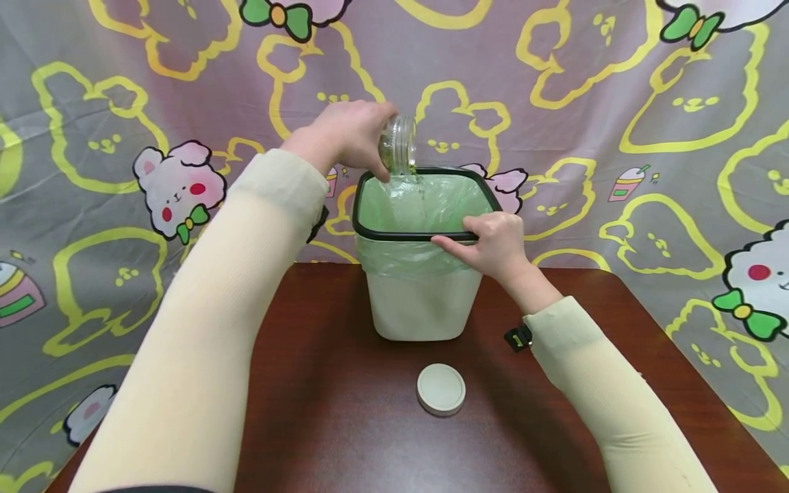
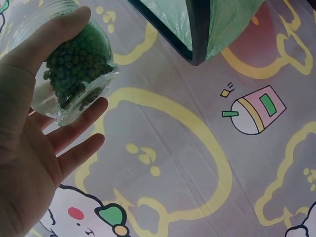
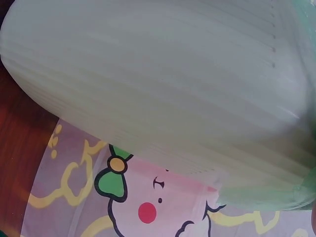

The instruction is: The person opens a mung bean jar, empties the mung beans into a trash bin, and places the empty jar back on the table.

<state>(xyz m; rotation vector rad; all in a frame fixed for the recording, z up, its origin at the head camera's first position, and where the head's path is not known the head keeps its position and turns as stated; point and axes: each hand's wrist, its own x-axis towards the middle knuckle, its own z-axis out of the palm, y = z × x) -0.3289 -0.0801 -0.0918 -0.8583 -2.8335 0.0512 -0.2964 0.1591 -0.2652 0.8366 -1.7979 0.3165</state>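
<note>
My left hand (image 1: 351,133) grips a clear glass jar (image 1: 403,140) tipped on its side over the bin, its mouth facing right. Inside are small green beans (image 2: 79,59), resembling mung beans, and a few specks drop from the mouth into the bin. Below stands a cream-coloured trash bin (image 1: 425,308) with a black rim (image 1: 394,236) and a pale green plastic liner (image 1: 409,259) folded over its edge. At the near right corner, my right hand (image 1: 498,243) holds the rim, fingers over the inside and thumb along the front. The right wrist view is filled mostly by the bin's side.
A round cream lid (image 1: 440,389) lies on the dark brown table (image 1: 333,411) in front of the bin. Right behind the table hangs a patterned cloth (image 1: 567,157) with yellow outlines and cartoon animals.
</note>
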